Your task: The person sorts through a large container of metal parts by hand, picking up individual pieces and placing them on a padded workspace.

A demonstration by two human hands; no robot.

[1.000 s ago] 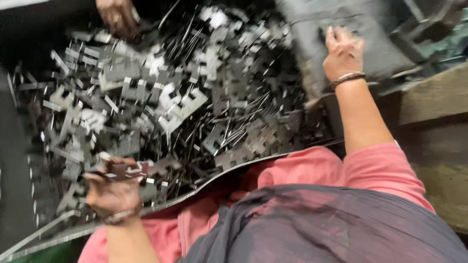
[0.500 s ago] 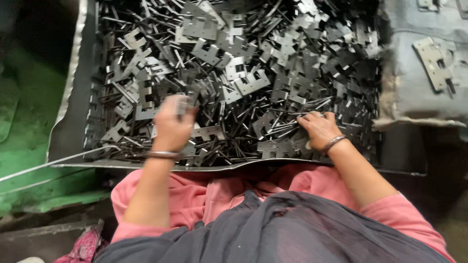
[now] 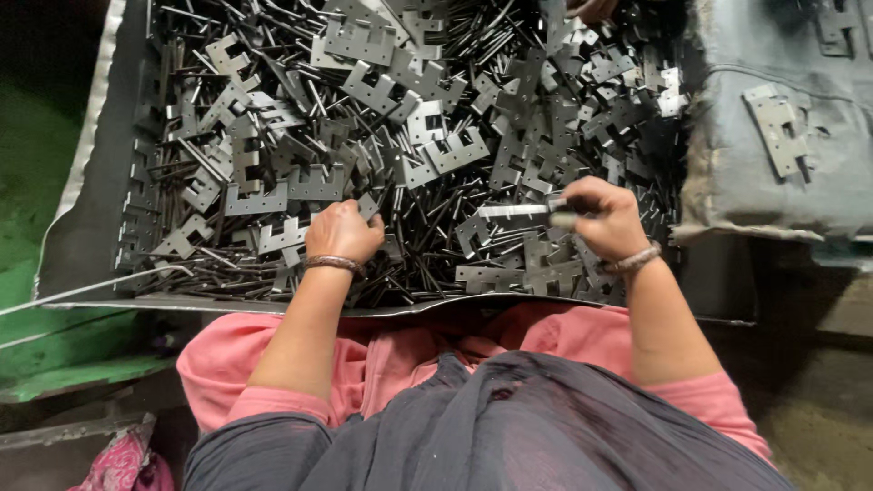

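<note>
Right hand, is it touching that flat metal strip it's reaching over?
Touching. The head view shows the right hand closed around one end of the metal strip, which sticks out from its fingers.

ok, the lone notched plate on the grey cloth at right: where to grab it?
Take the notched plate by its long straight edge, coming from above. It lies flat and alone on the grey cloth, apart from the pile, so nothing crowds it; the notched side looks likelier to snag fingers.

Dim light; the metal pieces [image 3: 436, 136] shine a little, the left edge is dark, the corners look blurry.
</note>
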